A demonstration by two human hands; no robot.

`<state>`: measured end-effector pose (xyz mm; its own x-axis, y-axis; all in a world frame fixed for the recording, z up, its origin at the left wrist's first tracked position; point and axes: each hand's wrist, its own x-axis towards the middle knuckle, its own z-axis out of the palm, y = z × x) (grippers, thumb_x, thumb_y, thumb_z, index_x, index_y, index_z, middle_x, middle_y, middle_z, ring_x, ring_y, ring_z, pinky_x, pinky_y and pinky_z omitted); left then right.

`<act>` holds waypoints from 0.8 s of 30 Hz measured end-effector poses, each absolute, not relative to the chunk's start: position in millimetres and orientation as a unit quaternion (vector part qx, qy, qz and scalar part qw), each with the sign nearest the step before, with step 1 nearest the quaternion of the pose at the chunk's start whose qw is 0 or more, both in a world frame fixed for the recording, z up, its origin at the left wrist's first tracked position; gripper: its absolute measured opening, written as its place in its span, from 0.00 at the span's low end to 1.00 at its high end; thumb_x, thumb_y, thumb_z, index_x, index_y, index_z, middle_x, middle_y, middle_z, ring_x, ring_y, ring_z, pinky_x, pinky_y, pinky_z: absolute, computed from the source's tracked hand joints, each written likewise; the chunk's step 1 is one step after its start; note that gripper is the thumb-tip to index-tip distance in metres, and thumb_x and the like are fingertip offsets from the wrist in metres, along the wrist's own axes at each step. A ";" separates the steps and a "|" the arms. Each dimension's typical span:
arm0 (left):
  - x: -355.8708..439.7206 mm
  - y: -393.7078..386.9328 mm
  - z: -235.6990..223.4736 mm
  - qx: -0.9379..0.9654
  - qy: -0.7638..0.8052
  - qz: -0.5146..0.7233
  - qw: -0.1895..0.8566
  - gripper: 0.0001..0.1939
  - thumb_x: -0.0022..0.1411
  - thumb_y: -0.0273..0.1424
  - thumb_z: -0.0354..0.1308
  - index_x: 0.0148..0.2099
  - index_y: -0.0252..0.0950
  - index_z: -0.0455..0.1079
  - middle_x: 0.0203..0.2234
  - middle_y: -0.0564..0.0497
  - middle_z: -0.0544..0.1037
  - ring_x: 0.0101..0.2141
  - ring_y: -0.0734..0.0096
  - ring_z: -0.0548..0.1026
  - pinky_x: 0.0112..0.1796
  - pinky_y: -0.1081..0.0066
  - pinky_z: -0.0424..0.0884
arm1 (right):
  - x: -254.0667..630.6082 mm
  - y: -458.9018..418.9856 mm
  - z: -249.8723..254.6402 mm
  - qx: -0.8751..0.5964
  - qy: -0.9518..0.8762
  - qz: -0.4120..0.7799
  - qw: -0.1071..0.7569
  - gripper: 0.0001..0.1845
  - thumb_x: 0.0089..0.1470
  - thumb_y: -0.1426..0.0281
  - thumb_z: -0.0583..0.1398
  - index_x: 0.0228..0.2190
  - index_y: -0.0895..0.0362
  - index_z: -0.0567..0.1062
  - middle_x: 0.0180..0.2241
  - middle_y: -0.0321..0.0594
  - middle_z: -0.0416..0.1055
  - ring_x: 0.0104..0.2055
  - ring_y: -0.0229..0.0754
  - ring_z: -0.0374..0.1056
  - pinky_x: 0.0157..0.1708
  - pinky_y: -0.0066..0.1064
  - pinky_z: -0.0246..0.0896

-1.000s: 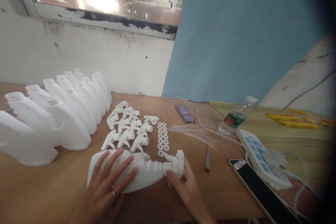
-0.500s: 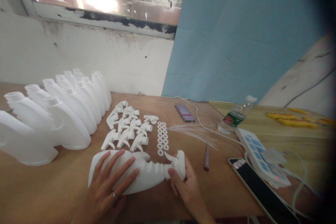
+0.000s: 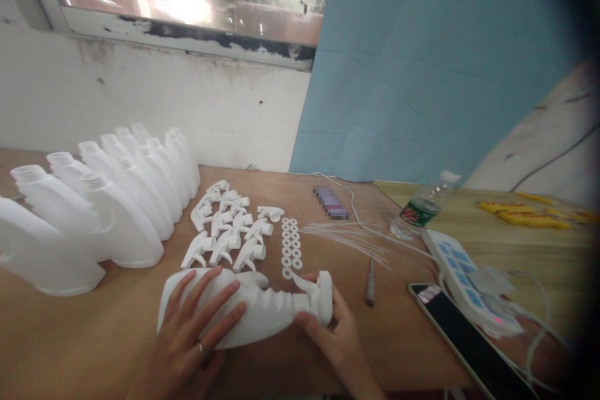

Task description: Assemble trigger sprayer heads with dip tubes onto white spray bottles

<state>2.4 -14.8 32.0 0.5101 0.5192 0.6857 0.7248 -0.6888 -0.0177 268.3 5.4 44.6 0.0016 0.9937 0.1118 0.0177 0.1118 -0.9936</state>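
Observation:
A white spray bottle lies on its side at the table's front, its neck pointing right. Over its body rests my left hand, fingers spread and curved round it, a ring on one finger. My right hand is closed round the white trigger sprayer head at the bottle's neck, the thumb on the collar. Just beyond the bottle lie several loose trigger sprayers and two columns of white ring washers.
Several open white bottles stand at the left. Thin clear tubes, a small screwdriver-like tool, a water bottle, a power strip and a phone lie or stand to the right, with a white cable among them.
My right hand has shifted its grip on the sprayer head, the thumb moving left onto the collar. My left hand and the bottle stay in place.

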 end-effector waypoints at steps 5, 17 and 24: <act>0.1 -14.6 31.7 -0.858 -0.357 -0.332 0.161 0.31 0.56 0.21 0.55 0.62 0.40 0.63 0.62 0.46 0.63 0.62 0.39 0.55 0.56 0.35 0.53 | 270.2 10.1 47.8 -0.500 -0.531 0.499 0.468 0.27 0.40 0.53 0.69 0.38 0.60 0.78 0.28 0.44 0.78 0.28 0.46 0.72 0.29 0.32 0.69; 3.5 -18.0 36.2 -0.856 -0.353 -0.341 0.161 0.27 0.57 0.20 0.53 0.59 0.38 0.65 0.58 0.44 0.67 0.63 0.41 0.55 0.57 0.37 0.52 | 254.8 1.2 40.7 -0.531 -0.495 0.508 0.463 0.30 0.42 0.45 0.65 0.30 0.61 0.78 0.14 0.33 0.64 0.15 0.32 0.53 0.14 0.24 0.49; 35.4 -19.0 69.2 -0.841 -0.381 -0.297 0.242 0.37 0.59 0.54 0.55 0.64 0.38 0.61 0.58 0.40 0.65 0.61 0.36 0.55 0.57 0.38 0.47 | 244.0 -11.6 51.4 -0.490 -0.498 0.549 0.459 0.31 0.36 0.48 0.69 0.36 0.59 0.80 0.30 0.46 0.79 0.33 0.51 0.74 0.33 0.36 0.70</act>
